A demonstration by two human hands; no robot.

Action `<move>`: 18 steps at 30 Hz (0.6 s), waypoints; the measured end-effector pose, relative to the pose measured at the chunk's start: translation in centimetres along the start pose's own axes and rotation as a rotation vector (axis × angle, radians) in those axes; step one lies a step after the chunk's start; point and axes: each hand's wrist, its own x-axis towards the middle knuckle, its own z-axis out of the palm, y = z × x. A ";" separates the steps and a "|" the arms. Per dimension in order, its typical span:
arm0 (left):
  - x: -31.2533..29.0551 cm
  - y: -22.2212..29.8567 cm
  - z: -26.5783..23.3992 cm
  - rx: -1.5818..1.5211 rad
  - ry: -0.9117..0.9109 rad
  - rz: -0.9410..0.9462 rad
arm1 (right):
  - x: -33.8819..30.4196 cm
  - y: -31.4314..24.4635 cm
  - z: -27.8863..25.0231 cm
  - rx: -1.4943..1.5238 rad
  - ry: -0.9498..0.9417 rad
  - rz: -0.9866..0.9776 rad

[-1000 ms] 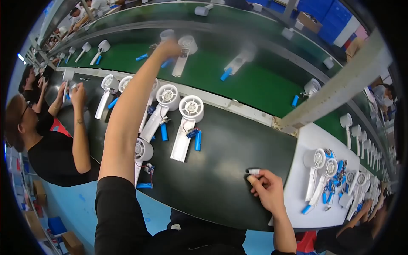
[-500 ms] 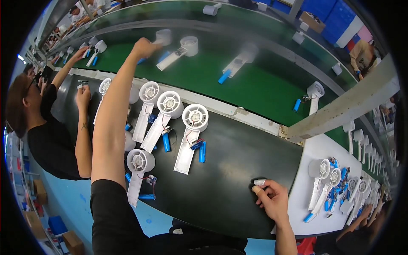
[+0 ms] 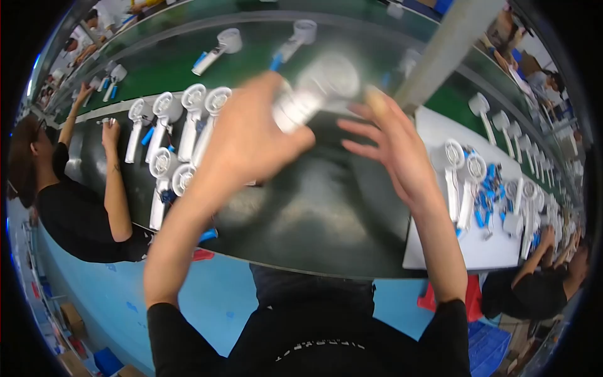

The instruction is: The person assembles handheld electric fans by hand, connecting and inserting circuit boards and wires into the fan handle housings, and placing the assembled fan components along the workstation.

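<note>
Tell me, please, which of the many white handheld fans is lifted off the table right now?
The blurred white fan gripped in the left hand, with the open right hand beside it. All the other fans lie flat on the dark table or green belt.

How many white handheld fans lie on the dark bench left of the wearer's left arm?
6: four fans side by side at the back, two nearer the front edge; the left arm may hide more.

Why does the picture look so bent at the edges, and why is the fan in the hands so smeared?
Head view: a fisheye lens bows the green belt and the dark bench toward the black rim. Motion blur smears the white fan in the left hand and softens the open right hand beside it, while the fans lying at left stay sharper. Overhead light glares off the bench.
</note>
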 end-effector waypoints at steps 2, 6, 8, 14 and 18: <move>-3.4 2.3 1.9 -0.186 -0.109 -0.009 | 0.1 0.6 0.2 -0.019 -0.055 0.002; -7.7 3.1 2.8 -0.496 -0.313 -0.128 | -2.0 1.2 -1.1 -0.309 -0.071 -0.149; -9.6 1.0 4.5 -0.877 -0.343 -0.175 | -2.7 1.0 -1.9 -0.535 -0.131 -0.183; -11.4 0.4 6.1 -1.033 -0.305 -0.363 | -3.4 2.8 -2.0 -0.946 -0.014 -0.141; -10.6 -0.5 6.0 -1.026 -0.430 -0.422 | -2.9 5.2 -2.1 -1.037 -0.128 -0.027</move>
